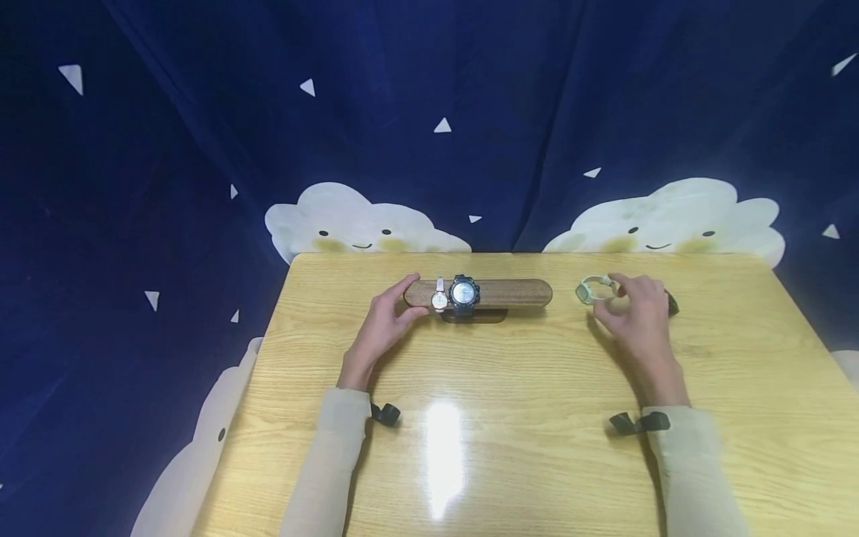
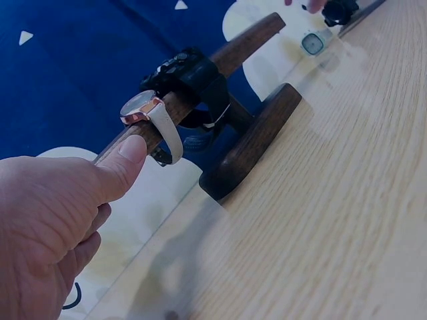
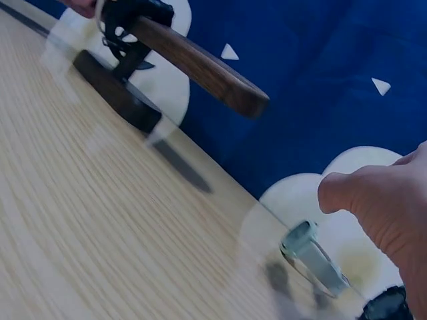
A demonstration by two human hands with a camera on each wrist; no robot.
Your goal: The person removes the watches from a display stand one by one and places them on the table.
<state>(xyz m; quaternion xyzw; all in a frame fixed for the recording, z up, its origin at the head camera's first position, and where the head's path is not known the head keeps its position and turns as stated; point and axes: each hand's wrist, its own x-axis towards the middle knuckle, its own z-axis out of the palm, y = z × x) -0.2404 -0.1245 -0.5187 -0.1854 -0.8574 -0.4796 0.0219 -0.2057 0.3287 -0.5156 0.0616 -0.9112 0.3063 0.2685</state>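
Observation:
My left hand [image 1: 384, 322] grips the left end of a wooden watch stand [image 1: 513, 292], thumb at the front of its bar. Next to the thumb, a rose-gold-cased watch with a pale strap [image 2: 141, 107] is looped round the bar. A bulky black watch [image 1: 464, 293] sits beside it, also round the bar. Farther right, my right hand [image 1: 636, 309] hovers over a mint-green watch [image 3: 313, 257], thumb and fingers spread around its strap side. In the right wrist view the thumb is apart from this watch, which stands on the table with its strap in a loop.
A dark watch [image 2: 339, 12] lies on the table [image 1: 537, 388] just right of my right hand, partly hidden by it in the head view. Behind the table's far edge hangs a blue curtain [image 1: 510, 134] with white clouds and triangles.

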